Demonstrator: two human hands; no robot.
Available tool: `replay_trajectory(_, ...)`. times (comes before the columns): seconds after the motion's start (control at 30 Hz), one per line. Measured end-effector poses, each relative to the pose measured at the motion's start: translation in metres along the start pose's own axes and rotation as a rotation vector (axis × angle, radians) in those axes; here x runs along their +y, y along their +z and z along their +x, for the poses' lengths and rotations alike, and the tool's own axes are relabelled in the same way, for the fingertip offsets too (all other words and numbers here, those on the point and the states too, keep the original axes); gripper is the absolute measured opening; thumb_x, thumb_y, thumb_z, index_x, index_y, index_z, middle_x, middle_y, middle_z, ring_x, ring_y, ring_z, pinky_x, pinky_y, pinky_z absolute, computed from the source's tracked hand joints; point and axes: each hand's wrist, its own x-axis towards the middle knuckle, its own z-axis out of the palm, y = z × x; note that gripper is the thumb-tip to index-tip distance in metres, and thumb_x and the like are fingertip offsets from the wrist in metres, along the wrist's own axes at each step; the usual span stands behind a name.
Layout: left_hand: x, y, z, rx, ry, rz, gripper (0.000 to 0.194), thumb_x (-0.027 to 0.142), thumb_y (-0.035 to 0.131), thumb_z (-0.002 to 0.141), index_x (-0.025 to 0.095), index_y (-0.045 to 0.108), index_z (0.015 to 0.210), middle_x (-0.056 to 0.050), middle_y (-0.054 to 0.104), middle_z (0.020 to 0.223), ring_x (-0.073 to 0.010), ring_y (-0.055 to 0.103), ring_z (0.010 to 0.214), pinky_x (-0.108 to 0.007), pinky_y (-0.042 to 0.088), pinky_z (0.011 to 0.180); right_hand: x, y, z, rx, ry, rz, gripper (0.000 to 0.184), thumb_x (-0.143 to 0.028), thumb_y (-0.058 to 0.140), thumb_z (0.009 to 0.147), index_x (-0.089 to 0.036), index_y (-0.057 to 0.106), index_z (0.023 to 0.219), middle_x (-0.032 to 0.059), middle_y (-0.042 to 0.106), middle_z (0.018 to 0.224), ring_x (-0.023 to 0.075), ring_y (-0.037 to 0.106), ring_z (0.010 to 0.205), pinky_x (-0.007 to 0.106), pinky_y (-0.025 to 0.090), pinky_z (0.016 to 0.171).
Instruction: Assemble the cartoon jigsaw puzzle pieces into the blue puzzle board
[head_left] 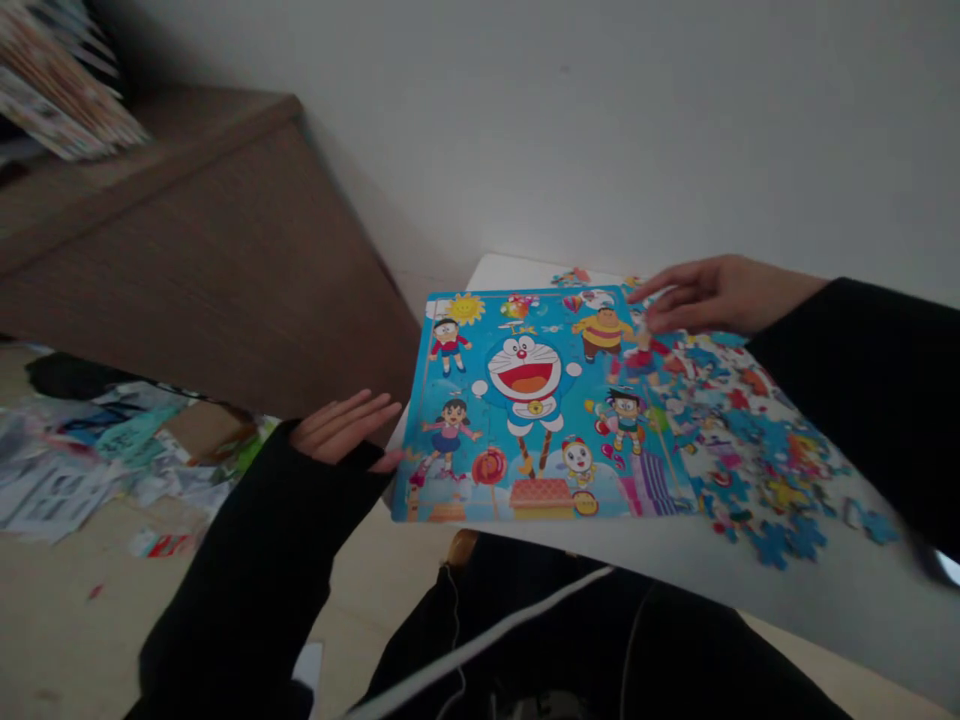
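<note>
Nearest us, our lap in dark clothing (600, 650) is crossed by one white cable (480, 645), just under the near edge of the small white table (750, 570). Our left hand (345, 428), black-sleeved, lies flat and relaxed with fingers together, gripping nothing, its thumb touching the left edge of the one colourful cartoon puzzle board (525, 410), which lies flat on the table's left part and slightly overhangs its near-left corner. To the board's right spreads a heap of loose blue and multicoloured jigsaw pieces (750, 450), too many and too blurred for us to count. Farther off, our right hand (705, 295) hovers open, fingers extended, over the board's far-right corner, holding nothing that we can see. We judge that a nudge from the left hand could slide the overhanging board, and the right sleeve could sweep pieces off the table. Far left stand one brown wooden cabinet (202, 270) and scattered papers on the floor (82, 470).
</note>
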Motion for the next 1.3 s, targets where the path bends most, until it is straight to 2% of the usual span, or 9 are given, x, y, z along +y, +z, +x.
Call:
replay_trajectory(0.07, 0.006, 0.011, 0.016, 0.077, -0.007, -0.057, 0.033, 0.041, 0.052, 0.081, 0.022, 0.062, 0.106, -0.004, 0.066, 0.111, -0.0204, 0.058, 0.110, -0.034, 0.043, 0.098, -0.040, 0.028, 0.035, -0.185, -0.027, 0.285, 0.034, -0.034, 0.070, 0.073, -0.026, 0.068, 0.106, 0.0038, 0.072, 0.083, 0.0161, 0.066, 0.068, 0.026, 0.054, 0.058)
replay_trajectory(0.17, 0.011, 0.031, 0.034, 0.201, -0.027, -0.098, 0.025, 0.035, 0.057, 0.081, 0.018, 0.066, 0.097, -0.006, 0.070, 0.100, -0.0192, 0.062, 0.102, -0.031, 0.047, 0.094, -0.083, 0.084, 0.084, -0.262, -0.064, 0.399, 0.032, -0.027, 0.070, 0.075, -0.022, 0.067, 0.107, 0.0051, 0.071, 0.085, 0.0153, 0.064, 0.066, 0.030, 0.056, 0.063)
replay_trajectory(0.27, 0.014, 0.047, 0.043, 0.275, -0.029, -0.140, 0.021, 0.031, 0.059, 0.081, 0.015, 0.066, 0.092, -0.007, 0.070, 0.092, -0.0186, 0.064, 0.095, -0.030, 0.050, 0.088, -0.104, 0.131, 0.117, -0.283, 0.045, 0.426, 0.028, -0.019, 0.071, 0.074, -0.018, 0.069, 0.102, 0.0037, 0.069, 0.072, 0.0099, 0.057, 0.053, 0.028, 0.054, 0.062)
replay_trajectory(0.37, 0.016, 0.058, 0.044, 0.286, -0.012, -0.147, 0.019, 0.028, 0.061, 0.080, 0.014, 0.066, 0.091, -0.007, 0.070, 0.091, -0.0191, 0.064, 0.094, -0.030, 0.050, 0.086, -0.109, 0.154, 0.132, -0.297, 0.057, 0.462, 0.026, -0.017, 0.073, 0.070, -0.015, 0.070, 0.096, 0.0014, 0.066, 0.066, 0.0063, 0.051, 0.047, 0.024, 0.051, 0.059)
replay_trajectory(0.57, 0.015, 0.068, 0.041, 0.249, 0.010, -0.121, 0.022, 0.032, 0.063, 0.078, 0.015, 0.066, 0.092, -0.007, 0.068, 0.094, -0.0194, 0.063, 0.089, -0.032, 0.051, 0.083, -0.104, 0.162, 0.130, -0.224, -0.191, 0.285, 0.020, -0.016, 0.073, 0.067, -0.014, 0.070, 0.087, 0.0033, 0.069, 0.074, 0.0128, 0.062, 0.070, 0.023, 0.050, 0.067)
replay_trajectory(0.73, 0.013, 0.071, 0.039, 0.229, -0.024, -0.118, 0.025, 0.035, 0.061, 0.080, 0.015, 0.065, 0.094, -0.008, 0.066, 0.099, -0.0199, 0.061, 0.092, -0.034, 0.050, 0.084, -0.103, 0.162, 0.116, -0.149, -0.374, 0.143, 0.019, -0.023, 0.065, 0.077, -0.012, 0.069, 0.092, 0.0072, 0.070, 0.084, 0.0148, 0.063, 0.075, 0.026, 0.049, 0.072)
replay_trajectory(0.9, 0.013, 0.071, 0.037, 0.219, -0.045, -0.120, 0.027, 0.036, 0.061, 0.079, 0.015, 0.063, 0.097, -0.010, 0.063, 0.106, -0.0205, 0.060, 0.098, -0.034, 0.049, 0.087, -0.098, 0.155, 0.098, -0.114, -0.616, -0.121, 0.037, -0.040, 0.063, 0.079, -0.016, 0.066, 0.108, 0.0090, 0.066, 0.110, 0.0227, 0.059, 0.102, 0.035, 0.043, 0.090)
replay_trajectory(1.2, 0.013, 0.076, 0.036, 0.221, -0.057, -0.137, 0.040, 0.035, 0.057, 0.081, 0.014, 0.056, 0.115, -0.012, 0.059, 0.117, -0.0236, 0.053, 0.113, -0.038, 0.043, 0.099, -0.086, 0.150, 0.092, -0.184, -0.684, -0.273, 0.029, -0.031, 0.060, 0.081, -0.023, 0.067, 0.108, 0.0022, 0.062, 0.118, 0.0221, 0.054, 0.109, 0.037, 0.039, 0.096)
replay_trajectory(1.3, 0.010, 0.082, 0.036, 0.203, -0.013, -0.143, 0.041, 0.035, 0.054, 0.083, 0.012, 0.055, 0.117, -0.014, 0.059, 0.117, -0.0246, 0.052, 0.115, -0.038, 0.044, 0.099, -0.092, 0.149, 0.088, -0.172, -0.632, -0.252, 0.031, -0.040, 0.057, 0.082, -0.022, 0.068, 0.105, 0.0034, 0.065, 0.113, 0.0222, 0.056, 0.106, 0.036, 0.042, 0.093)
